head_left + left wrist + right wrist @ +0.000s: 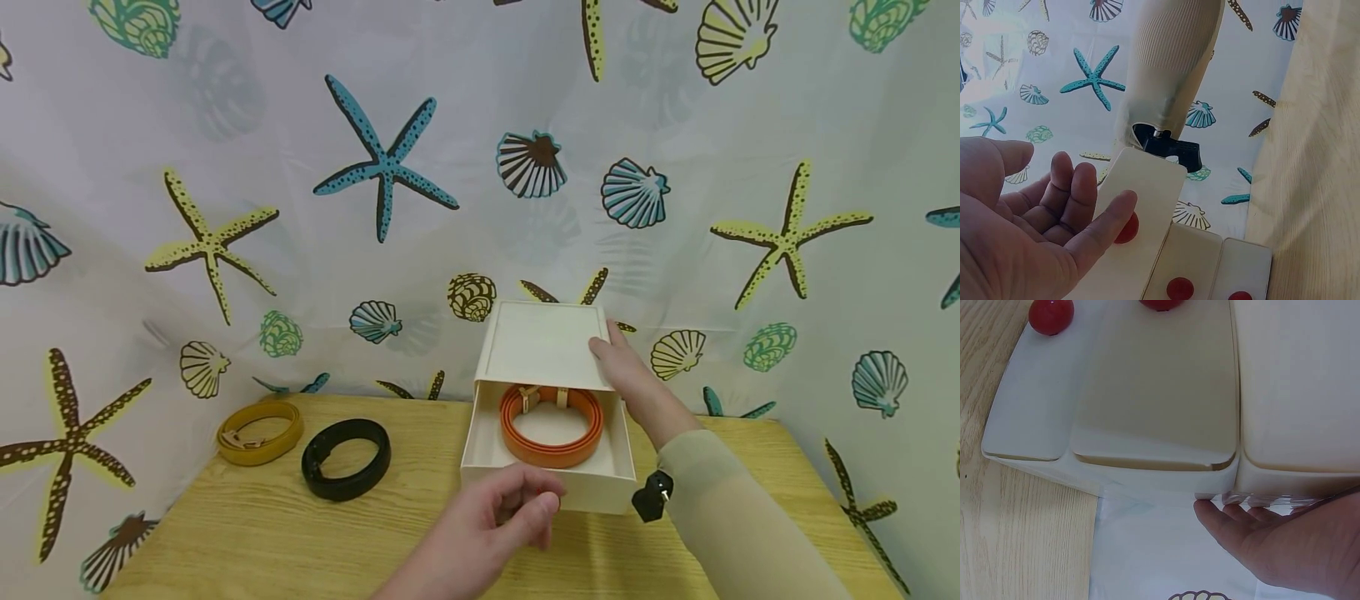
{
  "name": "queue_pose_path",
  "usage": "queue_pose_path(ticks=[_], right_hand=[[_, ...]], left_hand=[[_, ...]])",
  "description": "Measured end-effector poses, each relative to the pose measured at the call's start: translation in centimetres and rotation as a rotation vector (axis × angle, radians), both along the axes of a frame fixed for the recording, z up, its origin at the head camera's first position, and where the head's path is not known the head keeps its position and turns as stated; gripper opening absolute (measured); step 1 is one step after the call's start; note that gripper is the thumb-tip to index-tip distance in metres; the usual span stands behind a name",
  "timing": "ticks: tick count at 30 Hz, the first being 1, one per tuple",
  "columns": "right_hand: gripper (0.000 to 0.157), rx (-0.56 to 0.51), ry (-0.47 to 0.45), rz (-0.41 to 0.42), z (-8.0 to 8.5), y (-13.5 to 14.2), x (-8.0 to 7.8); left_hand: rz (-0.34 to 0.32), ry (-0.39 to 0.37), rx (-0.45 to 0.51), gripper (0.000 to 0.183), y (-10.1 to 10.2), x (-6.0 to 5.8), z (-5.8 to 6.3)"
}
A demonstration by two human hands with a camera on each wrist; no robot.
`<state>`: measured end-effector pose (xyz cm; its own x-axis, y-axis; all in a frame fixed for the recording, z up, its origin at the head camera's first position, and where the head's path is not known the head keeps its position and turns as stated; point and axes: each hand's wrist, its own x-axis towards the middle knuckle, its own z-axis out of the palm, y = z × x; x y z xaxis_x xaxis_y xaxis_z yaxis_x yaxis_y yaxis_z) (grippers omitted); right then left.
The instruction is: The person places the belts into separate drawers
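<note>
A white drawer box (543, 337) stands on the table with its top drawer (474, 433) pulled out. Inside the drawer lies a coiled orange belt (551, 454) with gold-coloured metal parts. My left hand (487, 525) is at the drawer front, fingers loosely bent. In the left wrist view one fingertip overlaps the red knob (1127, 231); whether it touches cannot be told. With the thumb on top and fingers along its side, my right hand (626, 367) holds the box by its right edge. In the right wrist view the right fingers (1225, 531) press against the box, fingertips partly hidden.
To the left on the wooden table (247, 533) lie a coiled black belt (348, 487) and a coiled yellow belt (258, 454). Two lower drawers (1188, 256) with red knobs are closed. A curtain (450, 250) printed with starfish and shells surrounds the table.
</note>
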<state>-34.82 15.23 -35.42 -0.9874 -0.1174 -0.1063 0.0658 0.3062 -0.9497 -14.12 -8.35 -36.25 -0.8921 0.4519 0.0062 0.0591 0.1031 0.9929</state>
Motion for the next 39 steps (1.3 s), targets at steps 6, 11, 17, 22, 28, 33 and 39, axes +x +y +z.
queue_pose_path(ticks=[6, 11, 17, 22, 28, 33, 39], right_hand=[[0.075, -0.009, 0.004, 0.003, -0.1, 0.0, -0.1], [0.074, -0.020, 0.009, 0.004, -0.1, 0.0, -0.2], [0.073, -0.032, 0.011, 0.010, 0.0, 0.0, -0.2], [0.074, -0.034, 0.009, 0.009, 0.0, 0.0, -0.1], [0.074, -0.036, 0.011, 0.012, 0.0, 0.0, 0.0], [0.074, -0.028, 0.012, 0.002, -0.1, 0.0, 0.0], [0.074, -0.032, 0.007, 0.001, -0.1, 0.0, 0.0]], left_hand=[[-0.002, -0.012, 0.011, 0.025, 0.1, 0.2, -0.8], [-0.003, 0.006, 0.005, 0.023, 0.2, 0.4, -1.7], [0.007, -0.033, 0.007, 0.023, 0.4, 0.5, -2.6], [0.013, -0.099, 0.017, 0.023, 0.5, 0.5, -3.5], [0.036, -0.184, 0.022, 0.025, 0.9, 0.5, -4.7], [0.040, -0.193, 0.034, 0.027, 1.1, 0.4, -5.5], [0.048, -0.187, 0.039, 0.028, 1.1, 0.4, -5.9]])
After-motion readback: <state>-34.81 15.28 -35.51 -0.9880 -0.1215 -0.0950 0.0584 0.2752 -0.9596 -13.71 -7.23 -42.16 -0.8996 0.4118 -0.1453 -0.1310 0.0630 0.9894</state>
